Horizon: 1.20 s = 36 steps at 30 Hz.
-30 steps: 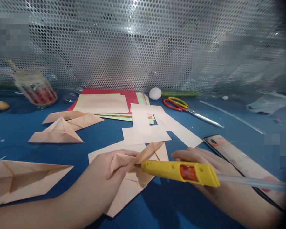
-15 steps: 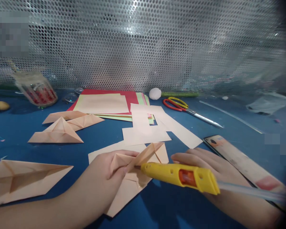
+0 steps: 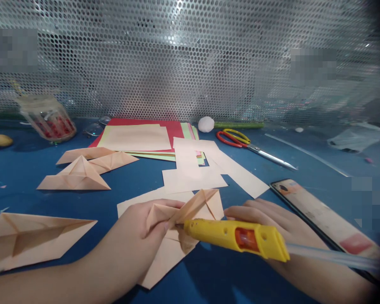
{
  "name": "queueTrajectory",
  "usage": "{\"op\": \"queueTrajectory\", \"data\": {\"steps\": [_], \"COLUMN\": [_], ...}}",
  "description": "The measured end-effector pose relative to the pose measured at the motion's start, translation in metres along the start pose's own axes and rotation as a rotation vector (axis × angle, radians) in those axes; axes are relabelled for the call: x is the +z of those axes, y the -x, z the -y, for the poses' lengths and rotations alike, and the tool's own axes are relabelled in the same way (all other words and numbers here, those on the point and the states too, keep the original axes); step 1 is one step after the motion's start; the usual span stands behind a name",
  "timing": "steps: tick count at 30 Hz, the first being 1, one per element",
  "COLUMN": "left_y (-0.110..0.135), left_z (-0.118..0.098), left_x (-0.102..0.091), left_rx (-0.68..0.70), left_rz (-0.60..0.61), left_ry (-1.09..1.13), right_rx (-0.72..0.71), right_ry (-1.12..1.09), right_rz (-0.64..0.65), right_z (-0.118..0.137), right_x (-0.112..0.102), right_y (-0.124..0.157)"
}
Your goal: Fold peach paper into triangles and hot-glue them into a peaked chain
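My left hand [image 3: 142, 226] pinches a folded peach paper piece [image 3: 193, 204] and holds it just above the blue table. My right hand [image 3: 272, 221] grips a yellow glue gun [image 3: 237, 237] with an orange window, a clear glue stick trailing out of its back end to the right. The gun's nozzle touches the fold of the paper piece beside my left thumb. A flat peach sheet [image 3: 164, 257] lies under both.
Folded peach paper boats [image 3: 76, 175] and a larger one [image 3: 34, 238] lie at left. A stack of coloured paper [image 3: 139, 137], cut strips [image 3: 209, 166], red-and-yellow scissors [image 3: 240, 141], a white ball [image 3: 205, 123], a jar [image 3: 47, 116] and a phone [image 3: 319, 215] surround them. A perforated metal screen [image 3: 190, 59] stands behind.
The glue gun has slid slightly left and lower, bringing its nozzle against the fold. My left hand and the paper piece have stayed put.
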<state>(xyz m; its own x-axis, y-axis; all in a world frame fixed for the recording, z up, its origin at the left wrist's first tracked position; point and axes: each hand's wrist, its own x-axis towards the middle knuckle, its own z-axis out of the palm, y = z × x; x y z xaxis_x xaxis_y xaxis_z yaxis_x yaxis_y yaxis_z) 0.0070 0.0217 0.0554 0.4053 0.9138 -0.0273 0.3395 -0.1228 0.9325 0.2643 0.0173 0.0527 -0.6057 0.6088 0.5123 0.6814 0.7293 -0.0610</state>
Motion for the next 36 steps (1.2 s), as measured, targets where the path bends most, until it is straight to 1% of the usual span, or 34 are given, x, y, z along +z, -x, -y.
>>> {"op": "queueTrajectory", "data": {"steps": [3,6,8,12,16,17,22,26,33,36], "left_y": [0.0,-0.001,-0.001,0.001,0.003,0.003,-0.001,-0.002,0.001,0.0], "left_z": [0.0,0.0,0.0,0.004,0.009,0.009,0.008,0.006,0.007,0.007], "left_x": [-0.001,-0.001,-0.001,0.001,0.003,0.003,0.001,0.0,0.002,0.001], "left_rx": [-0.006,-0.019,-0.021,-0.049,-0.07,-0.073,-0.066,-0.071,-0.087,-0.075], "left_rz": [-0.005,-0.006,-0.004,-0.037,-0.076,-0.079,-0.061,-0.046,-0.077,-0.062], "left_ry": [-0.015,-0.025,-0.027,-0.022,-0.028,-0.026,-0.017,-0.01,-0.004,-0.006], "right_rx": [-0.03,-0.076,-0.082,-0.055,-0.039,-0.027,0.042,0.03,0.028,0.078], "right_ry": [0.019,0.032,0.041,0.006,-0.007,-0.018,-0.055,-0.039,-0.019,-0.063], "right_rz": [0.001,0.04,0.022,-0.001,0.026,0.008,0.055,0.065,0.054,0.032], "right_z": [0.004,0.005,0.006,0.005,0.004,0.003,-0.002,-0.004,-0.003,-0.003], "right_x": [-0.002,-0.002,-0.003,-0.003,0.0,0.001,0.003,0.002,0.002,0.003], "right_y": [-0.003,-0.004,-0.004,-0.003,0.001,0.003,0.012,0.014,0.017,0.017]}}
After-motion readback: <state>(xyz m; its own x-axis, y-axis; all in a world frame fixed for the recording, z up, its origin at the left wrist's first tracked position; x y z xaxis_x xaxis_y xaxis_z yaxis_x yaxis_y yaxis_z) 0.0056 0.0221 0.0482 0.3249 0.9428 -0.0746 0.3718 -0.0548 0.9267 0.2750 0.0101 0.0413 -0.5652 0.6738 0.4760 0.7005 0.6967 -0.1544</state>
